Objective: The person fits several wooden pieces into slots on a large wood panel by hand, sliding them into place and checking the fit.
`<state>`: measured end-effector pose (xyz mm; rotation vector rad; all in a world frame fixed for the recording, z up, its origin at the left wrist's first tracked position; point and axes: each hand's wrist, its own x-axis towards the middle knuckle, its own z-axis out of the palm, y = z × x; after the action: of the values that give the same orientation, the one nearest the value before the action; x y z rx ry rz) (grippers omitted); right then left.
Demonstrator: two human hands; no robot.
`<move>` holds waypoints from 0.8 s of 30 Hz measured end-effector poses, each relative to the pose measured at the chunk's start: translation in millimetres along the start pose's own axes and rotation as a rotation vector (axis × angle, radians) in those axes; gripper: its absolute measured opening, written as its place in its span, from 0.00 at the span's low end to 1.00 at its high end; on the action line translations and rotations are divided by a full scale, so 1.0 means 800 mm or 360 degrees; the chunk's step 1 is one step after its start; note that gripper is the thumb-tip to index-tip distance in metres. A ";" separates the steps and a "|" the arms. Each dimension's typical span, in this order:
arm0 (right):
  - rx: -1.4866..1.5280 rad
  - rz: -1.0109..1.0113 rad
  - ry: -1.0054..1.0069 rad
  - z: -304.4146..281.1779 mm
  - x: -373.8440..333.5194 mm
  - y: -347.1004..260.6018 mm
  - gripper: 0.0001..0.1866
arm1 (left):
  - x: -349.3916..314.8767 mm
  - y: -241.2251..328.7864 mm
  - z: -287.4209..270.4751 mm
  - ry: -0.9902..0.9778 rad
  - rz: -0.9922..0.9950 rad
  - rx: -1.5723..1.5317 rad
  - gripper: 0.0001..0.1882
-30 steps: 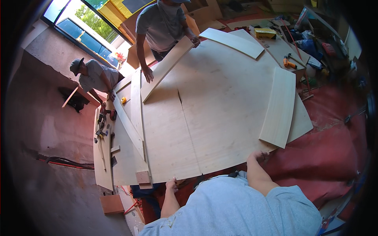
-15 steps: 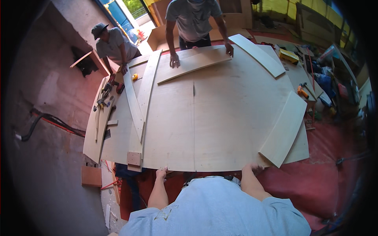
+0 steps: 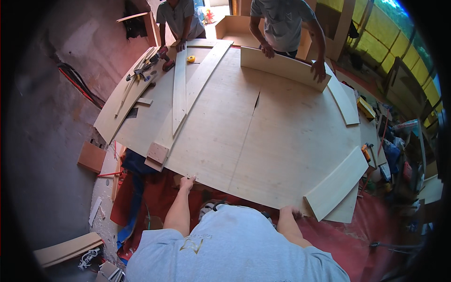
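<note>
A large pale plywood sheet (image 3: 211,150) lies flat in front of me. My left hand (image 3: 187,182) grips its near edge, thumb on top and the other fingers mostly hidden. Farther right along that edge is my right hand (image 3: 290,211), its fingers smeared and hard to make out. Close to it, a short wide board (image 3: 337,183) rests on the sheet's right corner. Across the sheet, a person in a grey shirt holds a long board (image 3: 284,68) on its edge with both hands. Another person at the far left touches a narrow strip (image 3: 179,91).
A long strip (image 3: 206,77) and a small wooden block (image 3: 157,152) lie on the left of the sheet. Near them are a red drill (image 3: 168,64), clamps (image 3: 136,75) and a yellow tape measure (image 3: 190,59). Another board (image 3: 342,101) lies far right; a hammer (image 3: 372,152) sits beyond the edge.
The far person's board has gone from lying nearly flat to standing on its edge, farther right. My view has turned left; both my hands remain at the sheet's near edge.
</note>
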<state>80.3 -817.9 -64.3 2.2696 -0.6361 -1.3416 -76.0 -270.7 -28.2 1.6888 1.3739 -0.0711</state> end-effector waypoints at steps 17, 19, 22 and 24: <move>-0.0527 -0.0272 -0.0023 -0.014 -0.030 0.017 0.25 | 0.082 -0.009 0.044 0.0786 -0.0676 -0.1410 0.47; -0.0630 -0.0300 -0.0035 -0.013 -0.029 0.022 0.25 | 0.109 0.000 0.057 0.0791 -0.0810 -0.1415 0.46; -0.0817 -0.0394 -0.0053 -0.019 -0.037 0.020 0.25 | 0.137 0.002 0.060 0.1099 -0.1030 -0.1489 0.45; -0.0927 -0.0434 -0.0083 -0.024 -0.042 0.026 0.25 | 0.122 0.005 0.070 0.1176 -0.0945 -0.1040 0.45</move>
<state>79.7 -813.1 -20.6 1.8841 0.0647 -1.4741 -10.0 -235.5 -111.9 0.7254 2.1086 0.6548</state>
